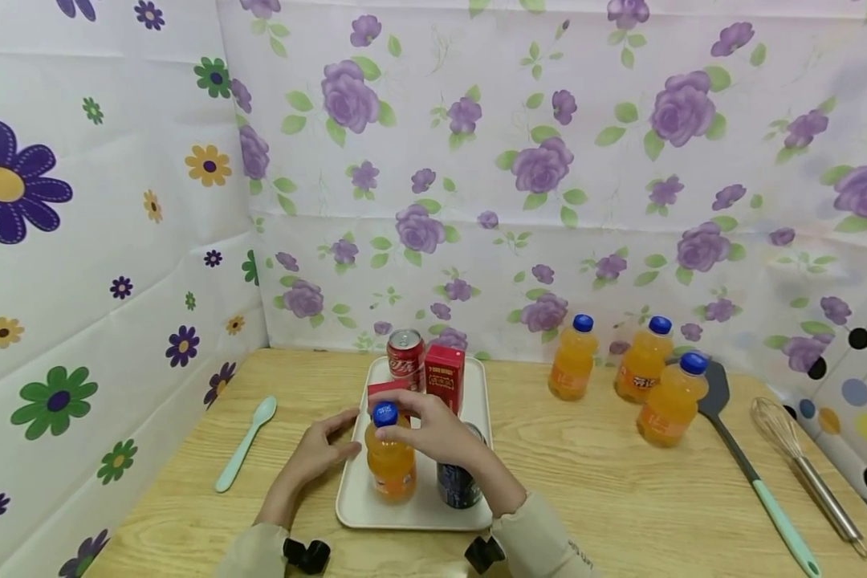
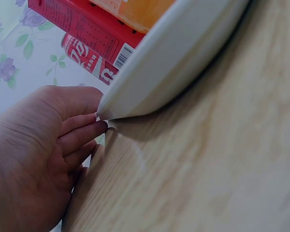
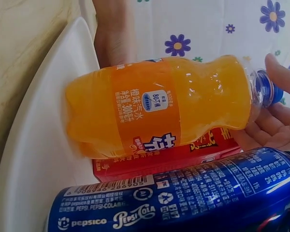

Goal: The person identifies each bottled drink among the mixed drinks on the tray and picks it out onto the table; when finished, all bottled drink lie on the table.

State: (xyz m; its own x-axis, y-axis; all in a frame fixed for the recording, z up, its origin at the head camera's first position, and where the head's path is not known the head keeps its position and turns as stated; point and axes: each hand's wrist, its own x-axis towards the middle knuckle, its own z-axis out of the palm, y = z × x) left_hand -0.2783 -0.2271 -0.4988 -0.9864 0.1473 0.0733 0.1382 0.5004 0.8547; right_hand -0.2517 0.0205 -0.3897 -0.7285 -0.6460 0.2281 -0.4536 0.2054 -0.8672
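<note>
An orange soda bottle (image 1: 392, 461) with a blue cap stands in the front left part of a cream tray (image 1: 433, 518). My right hand (image 1: 437, 429) holds it around the cap and neck, thumb on one side and fingers on the other (image 3: 275, 118). At the tray's left edge, my left hand (image 1: 318, 453) touches the rim with its fingertips (image 2: 100, 113). A dark blue Pepsi can (image 3: 183, 193) stands beside the bottle, partly under my right forearm. Behind are a red carton (image 1: 444, 377), a second red carton (image 2: 94, 29) mostly hidden, and a red soda can (image 1: 405, 353).
Several more orange soda bottles (image 1: 572, 361) stand at the back right. Beyond them lie a dark spatula (image 1: 737, 433) with a mint handle and a whisk (image 1: 802, 466). Left of the tray lies a mint spoon (image 1: 246, 445). Flowered cloth (image 1: 477, 160) covers the walls behind the wooden table (image 1: 571, 498).
</note>
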